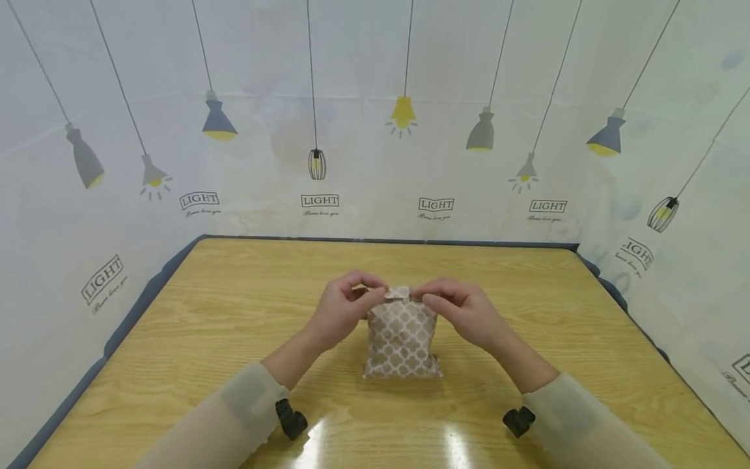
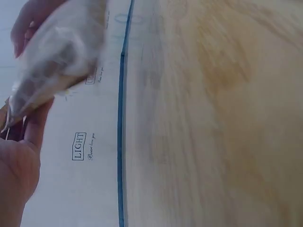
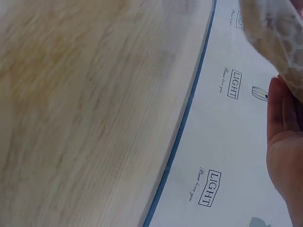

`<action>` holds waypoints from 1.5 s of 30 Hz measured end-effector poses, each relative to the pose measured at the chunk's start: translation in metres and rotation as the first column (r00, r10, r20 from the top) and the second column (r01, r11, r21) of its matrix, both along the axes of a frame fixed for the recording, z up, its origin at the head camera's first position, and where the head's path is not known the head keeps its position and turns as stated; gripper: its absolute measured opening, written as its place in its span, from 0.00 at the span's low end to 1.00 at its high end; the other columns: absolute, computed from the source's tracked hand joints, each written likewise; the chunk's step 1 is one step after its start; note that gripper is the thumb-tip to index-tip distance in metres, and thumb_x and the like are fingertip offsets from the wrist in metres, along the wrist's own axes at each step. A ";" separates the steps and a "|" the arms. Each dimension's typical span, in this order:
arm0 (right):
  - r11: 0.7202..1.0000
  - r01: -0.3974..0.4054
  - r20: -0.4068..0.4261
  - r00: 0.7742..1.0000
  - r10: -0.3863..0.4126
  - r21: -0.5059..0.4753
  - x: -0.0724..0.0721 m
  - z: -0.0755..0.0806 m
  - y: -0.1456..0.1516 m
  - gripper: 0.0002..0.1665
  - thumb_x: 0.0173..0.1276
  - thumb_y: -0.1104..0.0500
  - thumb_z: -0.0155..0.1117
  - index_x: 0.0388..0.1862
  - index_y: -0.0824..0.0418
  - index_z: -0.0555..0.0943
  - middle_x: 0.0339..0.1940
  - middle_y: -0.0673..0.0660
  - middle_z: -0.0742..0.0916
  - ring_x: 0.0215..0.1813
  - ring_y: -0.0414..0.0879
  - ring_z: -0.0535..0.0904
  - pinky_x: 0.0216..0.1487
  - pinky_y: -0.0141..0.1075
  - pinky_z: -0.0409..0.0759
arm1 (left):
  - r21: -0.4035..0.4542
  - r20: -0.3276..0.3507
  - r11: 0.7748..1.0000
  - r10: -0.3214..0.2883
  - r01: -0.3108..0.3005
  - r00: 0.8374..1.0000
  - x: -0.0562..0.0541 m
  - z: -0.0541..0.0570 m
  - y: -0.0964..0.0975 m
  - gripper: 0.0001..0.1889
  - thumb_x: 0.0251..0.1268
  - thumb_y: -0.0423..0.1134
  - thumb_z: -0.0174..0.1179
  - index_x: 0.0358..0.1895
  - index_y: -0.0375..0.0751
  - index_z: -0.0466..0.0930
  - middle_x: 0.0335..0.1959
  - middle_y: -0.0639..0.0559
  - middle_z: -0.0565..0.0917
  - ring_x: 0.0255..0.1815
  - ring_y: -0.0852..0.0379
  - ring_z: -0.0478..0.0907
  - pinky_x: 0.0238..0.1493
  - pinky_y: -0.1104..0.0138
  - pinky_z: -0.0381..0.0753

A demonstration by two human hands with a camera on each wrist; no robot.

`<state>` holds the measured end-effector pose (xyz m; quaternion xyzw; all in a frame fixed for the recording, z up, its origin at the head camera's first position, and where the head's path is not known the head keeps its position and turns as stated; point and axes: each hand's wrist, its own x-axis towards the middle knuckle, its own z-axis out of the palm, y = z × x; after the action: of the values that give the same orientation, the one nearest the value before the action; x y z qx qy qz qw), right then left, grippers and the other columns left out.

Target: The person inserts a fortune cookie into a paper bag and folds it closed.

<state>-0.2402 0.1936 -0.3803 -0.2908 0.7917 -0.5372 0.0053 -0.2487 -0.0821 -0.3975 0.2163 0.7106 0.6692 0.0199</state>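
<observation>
A small pouch (image 1: pixel 402 342) with a beige and white lattice pattern is held upright over the middle of the table. At its top edge a short flap (image 1: pixel 398 293) is folded toward the camera. My left hand (image 1: pixel 340 309) pinches the pouch's upper left corner between thumb and fingers. The upper right corner is pinched by my right hand (image 1: pixel 469 316). In the left wrist view the pouch (image 2: pixel 61 52) is blurred, with the left hand (image 2: pixel 19 163) at its edge. The right wrist view shows part of the pouch (image 3: pixel 274 35) above the right hand (image 3: pixel 286 151). What the pouch contains is hidden.
The wooden table (image 1: pixel 234 293) has a dark blue edge strip (image 1: pixel 381 241) along its back and sides. White sheets (image 1: pixel 363 143) printed with hanging lamps and lettering stand around it. Small black cameras (image 1: pixel 291 419) sit at both wrists.
</observation>
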 end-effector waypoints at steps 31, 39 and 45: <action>0.983 0.160 0.079 0.983 -0.168 0.095 -0.003 -0.005 -0.024 0.09 0.78 0.58 0.73 0.51 0.60 0.90 0.49 0.60 0.93 0.40 0.43 0.85 0.35 0.31 0.84 | -0.090 -0.129 0.993 0.062 -0.074 0.990 0.004 -0.003 0.024 0.10 0.75 0.28 0.68 0.55 0.38 0.86 0.47 0.42 0.86 0.53 0.53 0.88 0.49 0.66 0.89; 0.970 0.215 0.057 0.973 -0.222 0.115 -0.002 -0.003 -0.025 0.08 0.80 0.55 0.72 0.51 0.57 0.90 0.44 0.58 0.91 0.30 0.42 0.76 0.27 0.32 0.79 | -0.142 -0.079 0.984 0.097 -0.108 0.992 0.004 -0.005 0.021 0.06 0.80 0.37 0.67 0.51 0.43 0.92 0.47 0.45 0.90 0.23 0.62 0.69 0.25 0.72 0.71; 0.969 0.228 0.037 0.972 -0.232 0.093 -0.002 -0.004 -0.024 0.07 0.79 0.57 0.73 0.49 0.57 0.92 0.44 0.59 0.93 0.32 0.40 0.81 0.29 0.32 0.81 | -0.100 -0.049 0.990 0.095 -0.099 0.994 0.003 -0.008 0.018 0.07 0.79 0.39 0.69 0.50 0.42 0.92 0.48 0.45 0.89 0.26 0.63 0.73 0.27 0.72 0.76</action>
<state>-0.2421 0.1692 -0.3847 -0.1836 0.8426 -0.5056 -0.0253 -0.2453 -0.0643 -0.4057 0.1950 0.7540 0.6271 -0.0174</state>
